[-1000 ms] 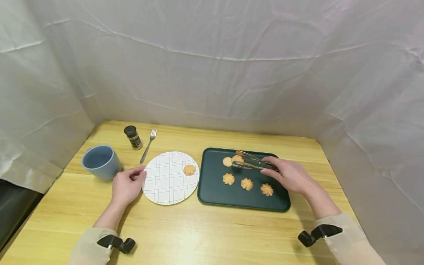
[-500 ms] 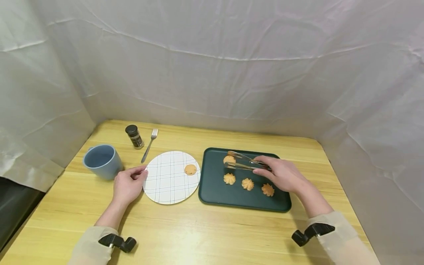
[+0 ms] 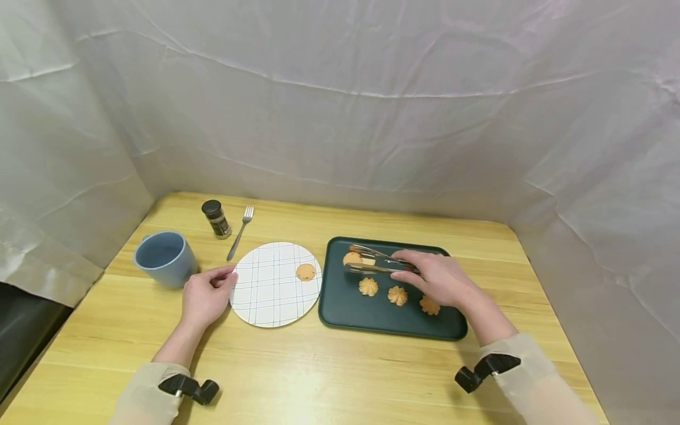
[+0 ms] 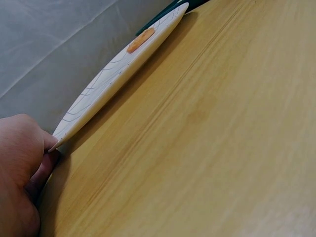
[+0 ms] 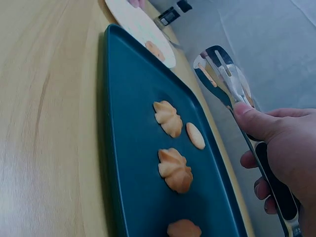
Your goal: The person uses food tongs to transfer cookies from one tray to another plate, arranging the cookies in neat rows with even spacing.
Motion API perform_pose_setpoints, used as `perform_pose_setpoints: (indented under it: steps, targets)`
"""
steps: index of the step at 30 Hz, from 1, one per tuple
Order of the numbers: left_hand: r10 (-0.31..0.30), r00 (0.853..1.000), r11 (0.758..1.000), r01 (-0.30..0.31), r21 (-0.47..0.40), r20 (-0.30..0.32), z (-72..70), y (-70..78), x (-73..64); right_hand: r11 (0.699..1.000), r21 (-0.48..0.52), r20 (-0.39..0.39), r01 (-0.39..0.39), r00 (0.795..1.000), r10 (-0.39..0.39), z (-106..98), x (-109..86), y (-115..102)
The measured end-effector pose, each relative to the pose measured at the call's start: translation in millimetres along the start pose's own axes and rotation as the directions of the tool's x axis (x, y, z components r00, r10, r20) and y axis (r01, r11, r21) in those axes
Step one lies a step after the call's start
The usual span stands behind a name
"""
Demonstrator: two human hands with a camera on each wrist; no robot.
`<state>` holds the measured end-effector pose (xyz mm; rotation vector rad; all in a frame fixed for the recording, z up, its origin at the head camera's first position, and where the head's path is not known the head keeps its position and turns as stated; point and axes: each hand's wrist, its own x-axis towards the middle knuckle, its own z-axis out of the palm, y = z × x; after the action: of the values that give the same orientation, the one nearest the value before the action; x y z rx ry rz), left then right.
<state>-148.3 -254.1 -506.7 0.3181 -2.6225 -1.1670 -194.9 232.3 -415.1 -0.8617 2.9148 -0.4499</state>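
Note:
My right hand [image 3: 441, 277] grips metal tongs [image 3: 374, 265] above the dark green tray [image 3: 340, 313]. Between the tong tips is a round speckled cookie [image 3: 352, 258], raised off the tray; the tong blades mostly hide it in the right wrist view. A pale round cookie [image 5: 195, 136] lies on the tray beneath the tongs. Several ridged, flower-shaped cookies, such as the middle one [image 3: 397, 296], lie in a row nearer the front. My left hand [image 3: 206, 298] pinches the left rim of the white checked plate [image 3: 271, 295]. Another speckled cookie [image 3: 305, 272] lies near the plate's right edge.
A blue mug [image 3: 166, 260] stands left of my left hand. Behind the plate are a black-capped spice jar [image 3: 216, 219] and a fork [image 3: 241, 233]. Pale cloth [image 3: 340, 118] hangs round the back and sides of the wooden table [image 3: 297, 378].
My right hand has moved left over the tray, carrying the speckled cookie in the tongs past the pale cookie. My left hand has stayed on the plate's rim.

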Motion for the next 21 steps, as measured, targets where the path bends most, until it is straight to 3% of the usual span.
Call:
perform_pose_setpoints:
  steps: [21]
  targets:
    - [-0.008, 1.0, 1.0, 0.008, -0.002, 0.011, 0.2, -2.0, 0.9, 0.997, 0.03, 0.058, 0.069, 0.996, -0.07, 15.2, 34.5, -37.1]
